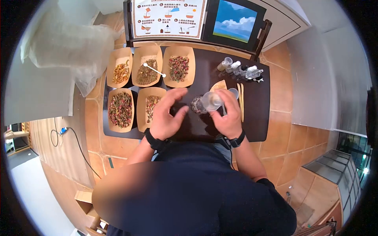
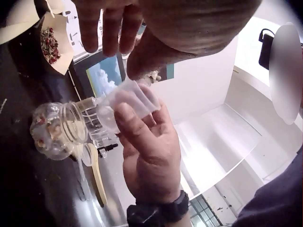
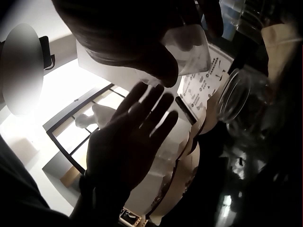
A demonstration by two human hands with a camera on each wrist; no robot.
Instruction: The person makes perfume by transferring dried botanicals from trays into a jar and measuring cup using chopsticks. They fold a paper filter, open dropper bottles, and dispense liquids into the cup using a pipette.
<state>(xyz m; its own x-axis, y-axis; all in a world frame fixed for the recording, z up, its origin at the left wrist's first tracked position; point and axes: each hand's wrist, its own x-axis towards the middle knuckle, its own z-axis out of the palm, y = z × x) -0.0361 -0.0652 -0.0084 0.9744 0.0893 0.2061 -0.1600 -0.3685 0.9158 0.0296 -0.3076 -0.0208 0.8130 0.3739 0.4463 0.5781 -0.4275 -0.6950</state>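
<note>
My right hand grips a small clear plastic cup, its thumb pressed along the side. In the left wrist view the cup is tilted above an open round glass jar, which has some dried flower bits inside. The jar stands on the dark table in front of me, partly behind the cup in the head view. To the left of the jar, my left hand is raised with fingers apart and holds nothing. The right wrist view shows the left hand's fingers loosely spread near the cup.
Several paper trays of dried flowers and herbs fill the table's left side; a white spoon lies across one. Small bottles stand at the back right. Wooden sticks lie right of my right hand. An instruction board and screen stand behind.
</note>
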